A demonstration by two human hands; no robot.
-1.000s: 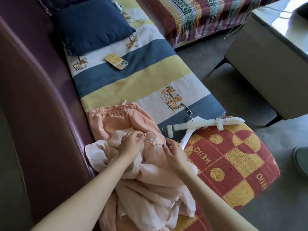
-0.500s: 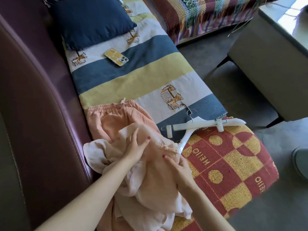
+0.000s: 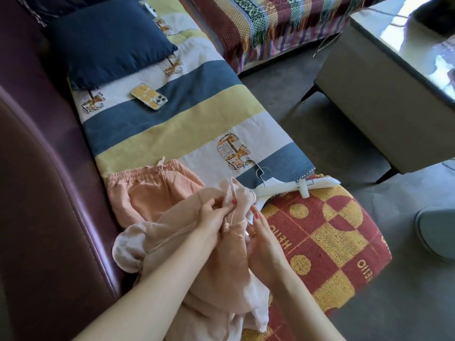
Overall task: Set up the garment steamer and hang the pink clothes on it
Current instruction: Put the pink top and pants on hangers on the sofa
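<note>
A pale pink top (image 3: 172, 239) lies bunched on the sofa seat in front of me. My left hand (image 3: 213, 217) pinches its upper edge near the neckline. My right hand (image 3: 261, 244) grips the same fabric just to the right. Behind it lie darker pink shorts (image 3: 150, 190) with an elastic waistband and a small bow. A white plastic hanger (image 3: 293, 187) with a metal hook rests on the seat to the right, its left end hidden under the top. No garment steamer is in view.
A phone (image 3: 149, 96) in a yellow case and a navy cushion (image 3: 108, 38) lie further back on the striped throw (image 3: 172, 119). A red and yellow checked cover (image 3: 327, 244) is at the right. A low table (image 3: 384, 94) stands across the grey floor.
Both hands have moved up the pale pink top and lifted its upper edge, which now covers the hanger's left end. The shorts and hanger have stayed put.
</note>
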